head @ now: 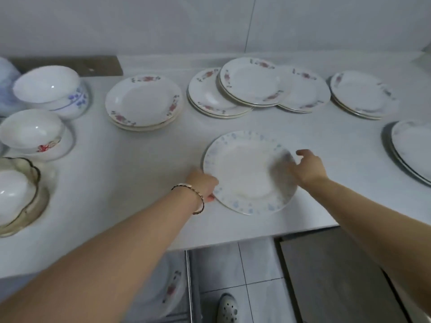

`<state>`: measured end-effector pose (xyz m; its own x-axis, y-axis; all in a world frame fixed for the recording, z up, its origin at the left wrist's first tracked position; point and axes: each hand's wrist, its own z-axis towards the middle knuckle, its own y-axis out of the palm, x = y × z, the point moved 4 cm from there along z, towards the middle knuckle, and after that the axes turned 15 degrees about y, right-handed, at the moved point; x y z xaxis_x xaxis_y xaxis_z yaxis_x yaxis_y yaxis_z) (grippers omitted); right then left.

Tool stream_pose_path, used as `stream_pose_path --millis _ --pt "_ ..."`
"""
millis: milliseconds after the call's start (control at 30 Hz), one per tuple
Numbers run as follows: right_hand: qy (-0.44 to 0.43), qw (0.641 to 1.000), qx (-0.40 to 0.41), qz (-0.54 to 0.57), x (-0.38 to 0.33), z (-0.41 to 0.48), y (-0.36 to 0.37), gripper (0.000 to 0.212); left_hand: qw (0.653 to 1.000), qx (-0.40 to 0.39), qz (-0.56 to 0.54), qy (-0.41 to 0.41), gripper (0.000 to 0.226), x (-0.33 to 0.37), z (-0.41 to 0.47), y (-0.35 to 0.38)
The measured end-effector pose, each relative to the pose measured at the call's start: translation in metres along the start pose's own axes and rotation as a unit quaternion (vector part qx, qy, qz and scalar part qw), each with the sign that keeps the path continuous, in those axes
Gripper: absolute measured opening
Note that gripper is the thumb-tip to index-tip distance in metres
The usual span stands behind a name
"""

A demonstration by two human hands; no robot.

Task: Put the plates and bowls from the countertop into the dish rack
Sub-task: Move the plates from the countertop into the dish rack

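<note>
The blue-dotted plate (247, 173) lies flat on the desk (140, 171) between both hands. The left hand (205, 183) pinches its rim; the right hand (305, 166) is blurred, so I cannot tell its grip. The plate seems stiff, slippery and fragile: hold it at opposite rims.

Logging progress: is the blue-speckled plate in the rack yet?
Out: the blue-speckled plate is at the countertop, left hand holding its rim, right hand by its right edge.

On the countertop (116, 183) we find a lone plate (247, 173) at centre, close to the near edge, with our left hand (203, 183) at its left rim and our right hand (307, 166) at its right rim. Behind it, along the far side, lie a left stack (143, 101), three overlapping middle stacks (249, 81) and a right stack (361, 94). Bowls (50, 85) stand at far left, and an edge stack (412, 145) lies at far right.
</note>
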<state>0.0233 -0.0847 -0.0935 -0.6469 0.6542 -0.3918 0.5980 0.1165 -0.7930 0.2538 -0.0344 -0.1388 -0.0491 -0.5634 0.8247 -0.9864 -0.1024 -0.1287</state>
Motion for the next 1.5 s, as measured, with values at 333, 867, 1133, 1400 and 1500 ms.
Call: stream_pose_path --millis 333,867,1133,1400,1500 --pt "0.057 0.993 -0.09 0.058 0.029 0.025 0.032 0.016 0.996 0.061 0.019 0.057 0.039 -0.01 0.002 0.001" --pt "-0.022 0.983 -0.174 0.044 0.065 -0.262 0.143 0.028 0.997 -0.037 0.062 0.01 0.042 -0.139 -0.209 -0.219" --pt "0.053 0.966 -0.251 -0.027 0.12 -0.313 0.244 0.024 0.989 -0.053 0.084 -0.106 0.038 -0.251 -0.227 -0.271" --pt "0.188 0.958 -0.212 0.033 0.166 -0.259 0.349 0.031 0.977 -0.007 0.184 -0.105 0.022 -0.329 -0.137 -0.262" --pt "0.204 0.962 -0.172 0.05 0.168 -0.23 0.378 0.037 0.973 0.011 0.219 -0.067 0.014 -0.327 -0.098 -0.254"
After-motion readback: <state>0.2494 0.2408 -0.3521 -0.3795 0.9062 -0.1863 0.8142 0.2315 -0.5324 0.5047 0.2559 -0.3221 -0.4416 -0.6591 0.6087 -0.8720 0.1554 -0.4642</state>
